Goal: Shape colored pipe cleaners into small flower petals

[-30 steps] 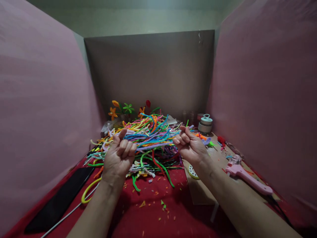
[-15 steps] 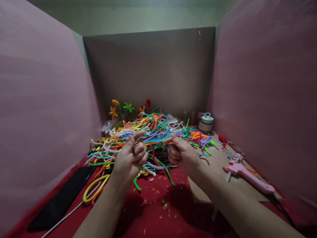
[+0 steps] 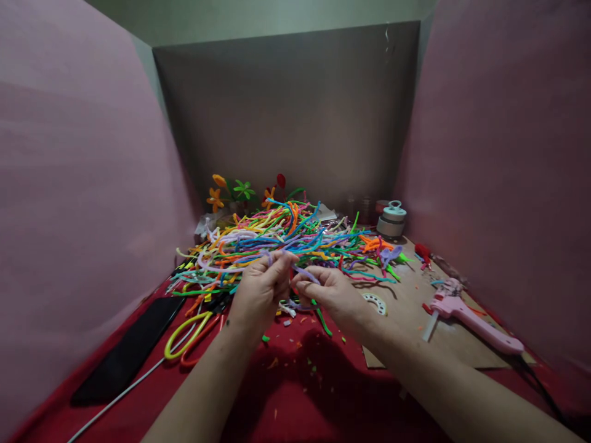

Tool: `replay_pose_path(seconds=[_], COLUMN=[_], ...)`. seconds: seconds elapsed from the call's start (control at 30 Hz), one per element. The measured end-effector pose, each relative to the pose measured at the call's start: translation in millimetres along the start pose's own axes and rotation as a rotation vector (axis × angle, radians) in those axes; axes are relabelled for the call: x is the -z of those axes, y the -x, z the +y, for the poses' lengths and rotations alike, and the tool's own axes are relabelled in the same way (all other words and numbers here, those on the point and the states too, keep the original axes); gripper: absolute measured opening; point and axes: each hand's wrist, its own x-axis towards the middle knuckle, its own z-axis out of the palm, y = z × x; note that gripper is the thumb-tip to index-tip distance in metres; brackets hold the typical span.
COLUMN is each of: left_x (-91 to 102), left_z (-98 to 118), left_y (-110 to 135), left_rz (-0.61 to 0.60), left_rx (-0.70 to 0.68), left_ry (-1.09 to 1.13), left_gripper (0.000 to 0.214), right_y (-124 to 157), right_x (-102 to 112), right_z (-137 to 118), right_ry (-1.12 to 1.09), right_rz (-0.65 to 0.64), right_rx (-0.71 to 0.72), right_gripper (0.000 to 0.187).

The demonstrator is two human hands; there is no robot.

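Observation:
A lavender pipe cleaner [image 3: 306, 274] runs between my two hands, just in front of the big pile of pipe cleaners [image 3: 277, 237]. My left hand [image 3: 264, 288] pinches it between thumb and forefinger, and lavender bits show past those fingertips. From the right, my right hand [image 3: 331, 296] grips the same pipe cleaner, fingers curled. The hands nearly touch. Part of the pipe cleaner is hidden behind the fingers.
Yellow-and-orange-handled scissors [image 3: 188, 337] and a black flat object [image 3: 129, 351] lie at left. A pink glue gun [image 3: 475, 323] rests on cardboard [image 3: 406, 307] at right, near a white ring-shaped piece [image 3: 376, 304]. Pipe-cleaner flowers [image 3: 243, 189] stand behind the pile.
My hands have come together from farther apart, and the lavender pipe cleaner now shows between them. The scissors and white ring piece are more visible. The view has shifted slightly.

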Motion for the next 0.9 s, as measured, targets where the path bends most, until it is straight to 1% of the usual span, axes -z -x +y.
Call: replay_pose_path(seconds=[0.07,0.1,0.2,0.3,0.37,0.47,0.53,0.6,0.67,0.73,0.8,0.83,0.9], left_x=[1.4,2.5,5.8,7.0,6.4,4.6,3.4,2.1,1.0,0.2,0.1,0.3,0.9], left_z=[1.7,2.5,2.9,0.9,-0.3,-0.4,0.4,0.8,0.3,-0.7,-1.5,-1.7,-1.7], left_y=[-2.3,-3.3,-5.4,-7.4,-8.8,-9.3,-8.3,-6.7,-5.1,-4.3,-4.5,-4.8,-5.8], left_rz=[0.024,0.038,0.1,0.134,0.132,0.09,0.063,0.053,0.046,0.044,0.052,0.058,0.071], left_rx=[-0.038,-0.056,-0.102,-0.13,-0.181,-0.217,-0.196,-0.179,-0.168,-0.163,-0.167,-0.172,-0.18], left_ry=[0.117,0.159,0.217,0.219,0.218,0.252,0.273,0.271,0.263,0.254,0.244,0.24,0.234], left_gripper=[0.018,0.018,0.019,0.017,0.016,0.016,0.015,0.014,0.013,0.014,0.014,0.015,0.015], right_y=[-2.0,-2.8,-3.2,0.2,3.7,7.4,7.7,6.4,4.9,4.2,4.3,4.4,4.5], right_x=[0.9,0.9,-0.9,-4.3,-5.9,-5.5,-3.1,-0.3,1.4,1.5,0.5,0.0,-0.2], right_z=[6.3,9.4,17.1,20.5,21.0,21.7,22.3,22.8,22.9,22.6,21.7,21.1,19.9], right_ry=[0.026,0.018,-0.025,0.019,0.0,-0.121,-0.232,-0.335,-0.385,-0.35,-0.281,-0.261,-0.273], right_rz=[0.034,0.028,-0.049,-0.12,-0.172,-0.286,-0.372,-0.415,-0.389,-0.34,-0.318,-0.318,-0.326], right_rx=[0.022,0.003,-0.116,-0.156,-0.185,-0.258,-0.293,-0.327,-0.354,-0.351,-0.327,-0.318,-0.319], right_gripper=[0.02,0.022,0.025,0.016,0.016,0.021,0.027,0.034,0.039,0.036,0.031,0.032,0.041])
